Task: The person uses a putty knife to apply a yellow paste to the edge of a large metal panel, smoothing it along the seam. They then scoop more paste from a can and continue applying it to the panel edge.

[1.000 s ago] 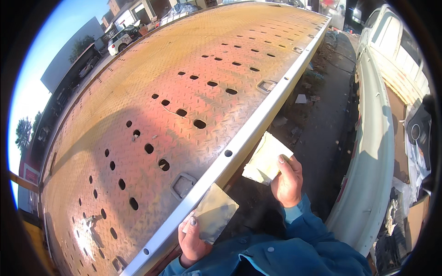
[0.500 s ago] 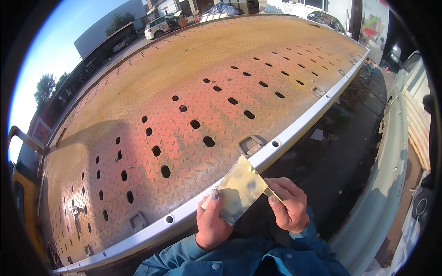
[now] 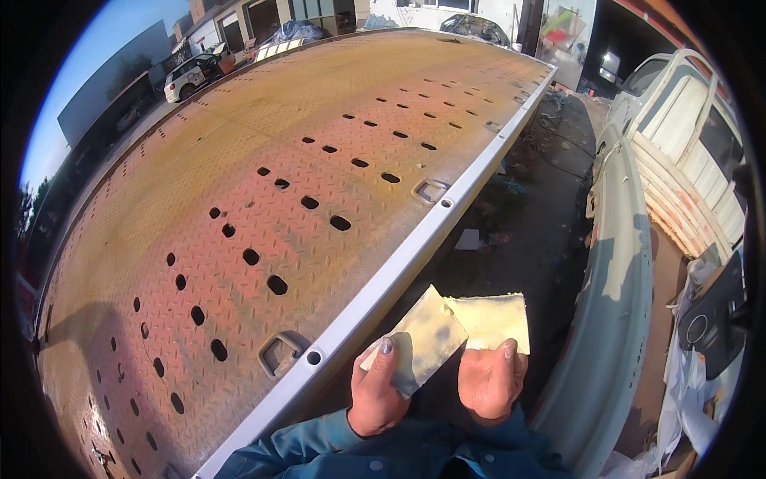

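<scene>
My left hand (image 3: 377, 389) grips a flat, roughly rectangular putty board (image 3: 425, 342) by its lower left side, thumb on top. Pale yellow putty coats its face, with greyish patches showing through. In my right hand (image 3: 491, 383) is a smaller flat putty spreader (image 3: 493, 320), smeared with the same yellow paste and pinched at its lower edge under the thumb. The spreader's left edge meets or overlaps the board's upper right side. Both pieces are held in the air, just right of the white side rail (image 3: 399, 259) of a large steel platform.
The platform's tread-plate deck (image 3: 144, 199), rusty yellow and red with oval slots, fills the left. Tie-down rings such as this metal loop (image 3: 279, 354) line its edge. At the right stands a pale truck bed side (image 3: 594, 319). Dark ground (image 3: 511, 255) with debris lies between them.
The spreader has turned from edge-on to face-up in my right hand, showing its putty-covered face. My view has swung right, and both hands now sit farther from the rail.
</scene>
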Demonstrator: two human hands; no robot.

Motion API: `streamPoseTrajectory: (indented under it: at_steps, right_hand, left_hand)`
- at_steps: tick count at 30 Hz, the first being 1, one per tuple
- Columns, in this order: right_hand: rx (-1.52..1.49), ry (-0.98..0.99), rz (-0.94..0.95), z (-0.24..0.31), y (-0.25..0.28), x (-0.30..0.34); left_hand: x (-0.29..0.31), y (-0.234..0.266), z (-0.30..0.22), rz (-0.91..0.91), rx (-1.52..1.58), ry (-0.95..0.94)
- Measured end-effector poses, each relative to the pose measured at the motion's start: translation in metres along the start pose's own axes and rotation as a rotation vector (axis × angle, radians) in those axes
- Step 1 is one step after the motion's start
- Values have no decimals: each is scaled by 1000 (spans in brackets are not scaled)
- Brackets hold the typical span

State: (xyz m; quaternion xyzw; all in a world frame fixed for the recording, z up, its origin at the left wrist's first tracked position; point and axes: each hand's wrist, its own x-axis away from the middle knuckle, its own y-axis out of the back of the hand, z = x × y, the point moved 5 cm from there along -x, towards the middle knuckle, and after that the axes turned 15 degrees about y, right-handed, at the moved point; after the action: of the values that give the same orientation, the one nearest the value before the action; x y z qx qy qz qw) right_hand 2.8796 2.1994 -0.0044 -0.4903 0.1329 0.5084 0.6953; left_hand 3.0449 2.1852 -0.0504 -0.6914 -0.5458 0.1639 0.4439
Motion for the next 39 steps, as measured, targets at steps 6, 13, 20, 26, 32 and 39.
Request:
streamPoseTrajectory:
  at_steps: [6, 13, 20, 26, 32, 39]
  right_hand:
    - [476, -187, 232, -54, 93, -86]
    - [-330, -381, -254, -143, 208, -224]
    - [-657, -684, -31, -239, 261, -291]
    - [-119, -533, 308, -264, 377, -373]
    - [256, -662, -118, -294, 521, -506]
    - [262, -295, -524, -287, 642, -619]
  left_hand:
    - [-109, -49, 7, 4, 86, -47]
    - [-212, -87, 49, 26, -152, 454]
    - [-342, -146, 94, -101, 48, 493]
    - [-471, -230, 127, -84, 83, 275]
    - [-596, -318, 140, -12, 89, -71]
    - [-764, -388, 227, 55, -98, -112]
